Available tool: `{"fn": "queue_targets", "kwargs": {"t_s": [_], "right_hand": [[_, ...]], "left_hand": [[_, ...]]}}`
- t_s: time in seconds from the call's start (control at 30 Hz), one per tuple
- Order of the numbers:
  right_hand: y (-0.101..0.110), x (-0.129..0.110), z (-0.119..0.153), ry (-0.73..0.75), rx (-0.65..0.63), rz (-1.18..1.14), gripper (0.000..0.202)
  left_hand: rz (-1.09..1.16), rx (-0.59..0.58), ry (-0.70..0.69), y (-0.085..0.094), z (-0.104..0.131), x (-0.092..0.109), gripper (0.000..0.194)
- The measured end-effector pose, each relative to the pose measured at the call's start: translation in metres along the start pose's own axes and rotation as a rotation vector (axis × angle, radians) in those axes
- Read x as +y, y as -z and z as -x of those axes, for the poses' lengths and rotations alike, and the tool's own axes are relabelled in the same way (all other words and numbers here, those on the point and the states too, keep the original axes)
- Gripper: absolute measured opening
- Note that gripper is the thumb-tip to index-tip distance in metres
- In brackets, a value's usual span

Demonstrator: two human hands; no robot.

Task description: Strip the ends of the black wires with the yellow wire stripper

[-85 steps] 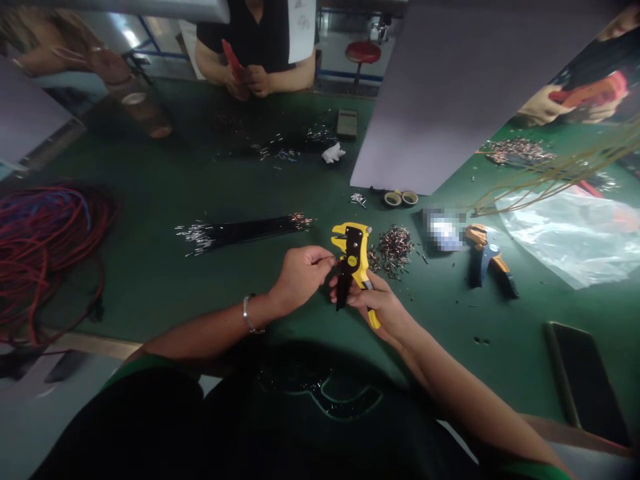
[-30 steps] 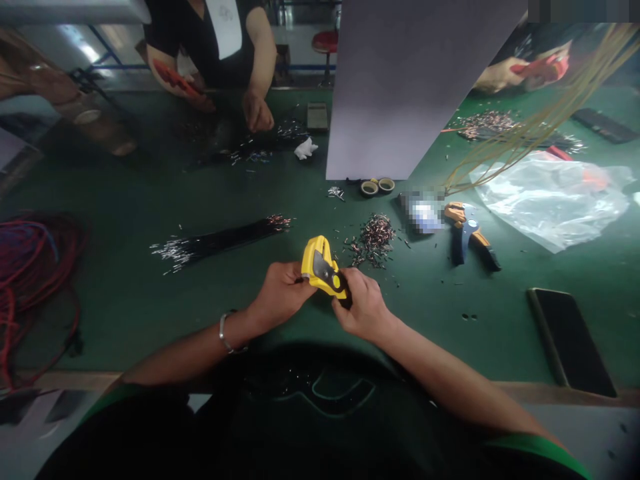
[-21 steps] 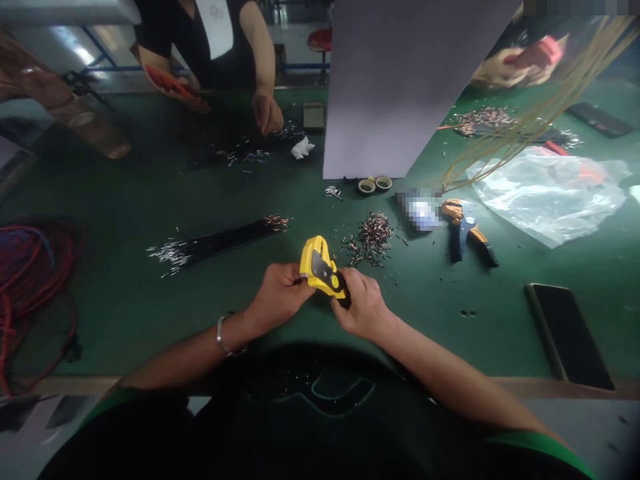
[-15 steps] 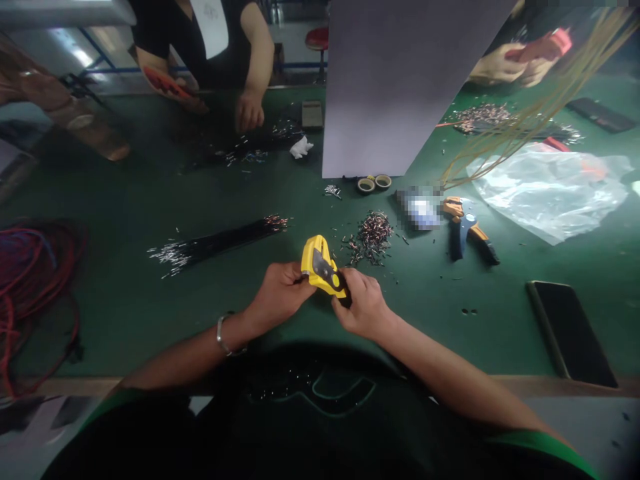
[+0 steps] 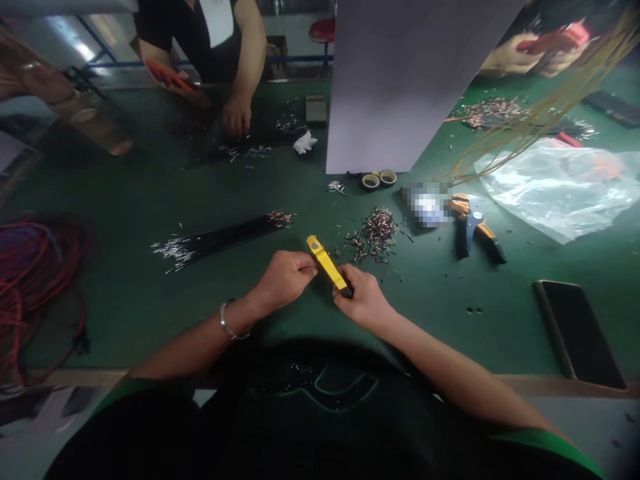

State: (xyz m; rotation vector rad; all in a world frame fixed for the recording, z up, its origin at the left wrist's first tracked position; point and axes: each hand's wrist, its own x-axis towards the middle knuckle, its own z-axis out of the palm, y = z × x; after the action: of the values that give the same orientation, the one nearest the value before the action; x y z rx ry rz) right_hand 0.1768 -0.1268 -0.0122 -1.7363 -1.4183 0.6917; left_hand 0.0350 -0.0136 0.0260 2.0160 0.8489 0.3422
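Note:
My right hand [image 5: 364,298] is wrapped round the dark handle end of a yellow tool [image 5: 327,265], which is tilted up to the left with its narrow side showing. My left hand [image 5: 286,281] is closed in a pinch beside the tool's head; what its fingertips hold is hidden or too small to name. Behind my left hand lies a bundle of black wires [image 5: 225,238] with silver ends at left and copper ends at right. A pile of small copper and black pieces [image 5: 380,230] lies beyond my right hand.
Blue-orange pliers [image 5: 475,223], a phone [image 5: 580,333] and a plastic bag [image 5: 560,190] lie at right. Red cables [image 5: 35,287] lie at left. A white panel [image 5: 390,87] stands behind two tape rolls [image 5: 379,180]. Across the table [image 5: 125,193], people's hands hold red tools.
The yellow tool has turned in my right hand, from its broad side to its narrow side. My left hand is now slightly apart from it. The view has shifted a little.

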Motion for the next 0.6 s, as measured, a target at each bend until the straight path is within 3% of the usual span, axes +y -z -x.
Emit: {"fn": "queue_targets", "kwargs": {"t_s": [0.3,0.6], "right_hand": [[-0.007,0.011,-0.001,0.045,0.013,0.109,0.019],[0.000,0.009,-0.004,0.051,-0.050,0.112,0.014]], "left_hand": [[-0.099,0.004,-0.004,-0.002,-0.008,-0.010,0.024],[-0.139,-0.030,-0.014,0.000,-0.009,-0.010,0.023]]}}
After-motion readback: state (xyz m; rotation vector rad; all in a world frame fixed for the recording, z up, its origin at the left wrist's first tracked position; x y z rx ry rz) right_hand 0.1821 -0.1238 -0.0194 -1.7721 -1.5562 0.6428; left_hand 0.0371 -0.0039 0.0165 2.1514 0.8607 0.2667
